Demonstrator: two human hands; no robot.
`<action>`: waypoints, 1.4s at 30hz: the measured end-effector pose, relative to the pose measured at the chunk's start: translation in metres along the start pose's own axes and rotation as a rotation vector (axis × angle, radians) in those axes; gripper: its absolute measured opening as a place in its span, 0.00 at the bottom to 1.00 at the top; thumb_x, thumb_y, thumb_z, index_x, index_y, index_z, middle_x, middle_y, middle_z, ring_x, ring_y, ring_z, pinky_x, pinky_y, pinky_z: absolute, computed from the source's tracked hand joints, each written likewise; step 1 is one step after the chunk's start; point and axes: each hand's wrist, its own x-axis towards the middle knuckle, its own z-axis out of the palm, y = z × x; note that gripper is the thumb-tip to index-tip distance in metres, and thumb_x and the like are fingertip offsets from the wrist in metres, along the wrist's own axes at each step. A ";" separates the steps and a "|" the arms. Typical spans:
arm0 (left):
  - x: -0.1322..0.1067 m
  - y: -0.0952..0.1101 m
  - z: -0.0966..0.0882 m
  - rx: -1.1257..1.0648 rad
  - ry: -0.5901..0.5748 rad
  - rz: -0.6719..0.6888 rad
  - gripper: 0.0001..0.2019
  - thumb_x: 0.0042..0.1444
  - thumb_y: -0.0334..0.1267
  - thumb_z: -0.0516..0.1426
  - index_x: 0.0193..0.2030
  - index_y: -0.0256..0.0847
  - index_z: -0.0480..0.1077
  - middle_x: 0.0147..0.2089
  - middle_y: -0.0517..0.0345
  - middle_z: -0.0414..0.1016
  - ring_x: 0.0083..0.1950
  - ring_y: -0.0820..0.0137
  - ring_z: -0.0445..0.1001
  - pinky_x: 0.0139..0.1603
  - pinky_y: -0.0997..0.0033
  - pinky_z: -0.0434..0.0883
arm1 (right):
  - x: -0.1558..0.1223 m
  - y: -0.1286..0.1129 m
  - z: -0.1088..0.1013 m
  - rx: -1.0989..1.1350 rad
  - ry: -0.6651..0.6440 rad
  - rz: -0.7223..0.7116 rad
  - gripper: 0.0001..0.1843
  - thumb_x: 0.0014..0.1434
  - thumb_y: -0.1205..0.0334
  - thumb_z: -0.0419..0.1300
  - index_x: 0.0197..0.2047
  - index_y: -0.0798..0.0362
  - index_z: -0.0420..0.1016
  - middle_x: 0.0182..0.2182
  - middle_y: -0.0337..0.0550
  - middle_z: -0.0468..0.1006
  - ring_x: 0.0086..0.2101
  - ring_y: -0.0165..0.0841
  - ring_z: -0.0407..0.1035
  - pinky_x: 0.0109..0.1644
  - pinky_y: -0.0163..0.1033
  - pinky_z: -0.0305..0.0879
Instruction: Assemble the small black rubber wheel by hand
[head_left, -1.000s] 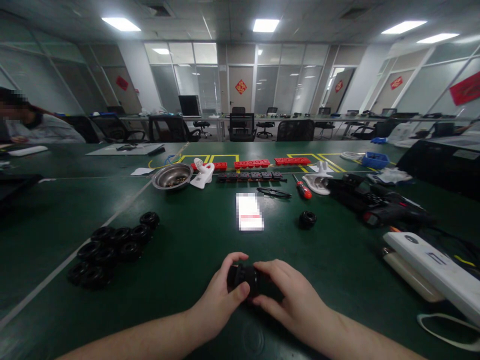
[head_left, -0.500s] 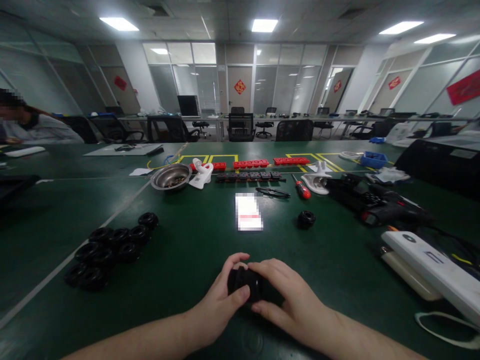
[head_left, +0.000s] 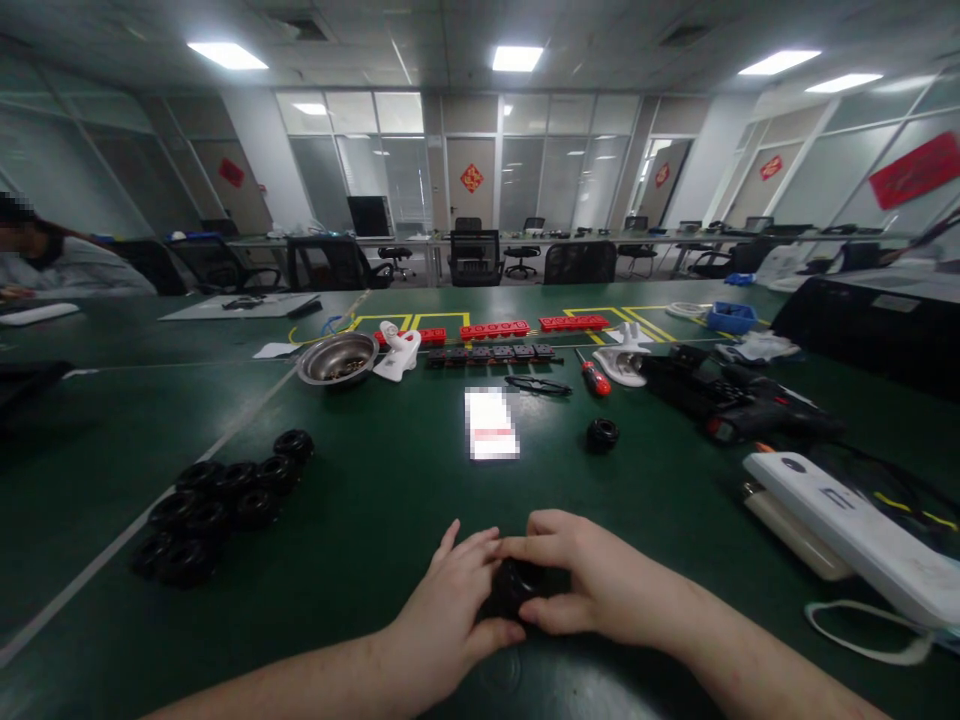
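A black, glossy round wheel, tyre-like in shape, is between my two hands just above the near part of the green table. My right hand grips it from the right between thumb and fingers. From the left, my left hand curves around it, thumb on the near side and fingers on the far side, one finger raised. Much of the wheel is hidden by fingers. Farther off to the right stands a single black wheel. At the left lies a cluster of several black wheels, packed close together.
Beyond my hands is a bright, blurred-out phone-like rectangle. Behind it are glasses, a screwdriver, a metal bowl, a row of black parts and red trays. A white device lies right. A person sits far left.
My left fingers have straightened and its thumb has slid nearer to me along the wheel. My right hand has closed in from the right. The view has shifted slightly.
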 end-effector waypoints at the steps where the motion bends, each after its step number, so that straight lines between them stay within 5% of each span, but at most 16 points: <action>1: -0.001 0.001 0.000 0.038 -0.005 -0.004 0.27 0.49 0.49 0.54 0.57 0.46 0.56 0.61 0.48 0.54 0.62 0.58 0.49 0.59 0.43 0.41 | -0.001 -0.001 0.000 -0.007 -0.016 0.004 0.21 0.47 0.60 0.60 0.47 0.46 0.68 0.30 0.37 0.64 0.30 0.29 0.62 0.32 0.32 0.57; 8: -0.006 0.005 -0.001 0.171 -0.035 -0.018 0.33 0.47 0.55 0.52 0.59 0.47 0.53 0.63 0.44 0.48 0.64 0.57 0.45 0.59 0.43 0.42 | -0.008 -0.013 0.005 0.094 -0.033 -0.014 0.24 0.45 0.67 0.61 0.48 0.45 0.67 0.42 0.40 0.67 0.39 0.32 0.64 0.42 0.32 0.59; 12: -0.008 0.006 -0.005 0.133 -0.052 -0.028 0.34 0.47 0.57 0.51 0.60 0.46 0.50 0.64 0.46 0.45 0.64 0.56 0.42 0.59 0.45 0.44 | -0.030 -0.005 0.002 0.081 0.002 0.096 0.24 0.47 0.69 0.58 0.49 0.47 0.67 0.37 0.40 0.73 0.36 0.32 0.67 0.39 0.33 0.62; 20: -0.011 0.011 -0.012 0.033 -0.058 -0.059 0.31 0.50 0.53 0.50 0.60 0.48 0.49 0.65 0.49 0.43 0.64 0.56 0.41 0.60 0.45 0.43 | -0.083 0.095 -0.052 -0.042 0.245 0.639 0.25 0.48 0.58 0.56 0.51 0.54 0.66 0.47 0.46 0.71 0.45 0.41 0.66 0.50 0.41 0.60; 25: -0.011 0.010 -0.010 0.012 -0.043 -0.066 0.31 0.50 0.53 0.51 0.60 0.49 0.50 0.65 0.50 0.43 0.64 0.56 0.41 0.60 0.45 0.42 | -0.061 0.145 -0.075 -0.166 0.461 0.705 0.26 0.50 0.56 0.54 0.51 0.60 0.66 0.46 0.51 0.71 0.45 0.44 0.65 0.50 0.42 0.60; 31: -0.011 0.012 -0.012 0.048 -0.066 -0.071 0.31 0.50 0.54 0.50 0.60 0.49 0.49 0.65 0.49 0.43 0.64 0.57 0.41 0.60 0.46 0.43 | -0.022 0.173 -0.084 -0.173 0.520 0.671 0.26 0.52 0.55 0.52 0.53 0.57 0.63 0.49 0.49 0.69 0.48 0.44 0.63 0.50 0.42 0.58; 36: -0.011 0.011 -0.012 0.040 -0.051 -0.074 0.32 0.49 0.54 0.51 0.60 0.48 0.50 0.65 0.50 0.44 0.64 0.57 0.42 0.60 0.46 0.43 | -0.027 0.169 -0.087 -0.134 0.488 0.661 0.26 0.50 0.55 0.54 0.51 0.58 0.66 0.47 0.50 0.71 0.47 0.45 0.64 0.50 0.43 0.59; 42: -0.012 0.011 -0.011 -0.003 -0.024 -0.068 0.31 0.49 0.51 0.53 0.59 0.47 0.52 0.65 0.50 0.46 0.64 0.56 0.42 0.60 0.46 0.42 | -0.096 0.104 -0.047 -0.009 0.405 0.610 0.27 0.49 0.53 0.55 0.52 0.53 0.65 0.49 0.44 0.70 0.47 0.41 0.65 0.52 0.40 0.60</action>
